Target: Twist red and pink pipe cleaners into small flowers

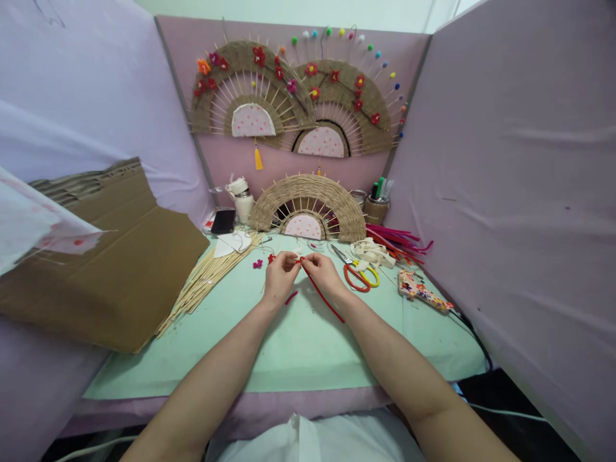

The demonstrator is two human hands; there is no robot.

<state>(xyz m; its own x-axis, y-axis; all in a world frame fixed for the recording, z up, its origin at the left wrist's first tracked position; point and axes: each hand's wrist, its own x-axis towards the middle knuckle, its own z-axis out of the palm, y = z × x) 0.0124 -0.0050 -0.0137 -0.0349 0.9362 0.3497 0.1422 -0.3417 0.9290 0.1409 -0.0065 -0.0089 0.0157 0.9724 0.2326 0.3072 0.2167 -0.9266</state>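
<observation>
My left hand (282, 277) and my right hand (323, 273) meet over the middle of the table, fingers pinched on a red pipe cleaner (323, 298). Its upper end is bent between my fingertips, and the long tail hangs down to the right beneath my right hand. A short dark red piece (291, 298) lies just below my left hand. Beside my left fingers are a small magenta flower (258, 264) and a partly hidden red flower (271, 258). Orange-handled scissors (357, 278) and a yellow-handled pair (373, 276) rest right of my right hand.
A woven fan (308, 186) stands behind my hands; two flowered fans (258, 56) hang on the back panel. Thin sticks (206, 282) and cardboard (106, 256) lie left. At right are pink pipe cleaners (394, 236), cream strips (373, 252) and a corded, flower-patterned glue gun (423, 292).
</observation>
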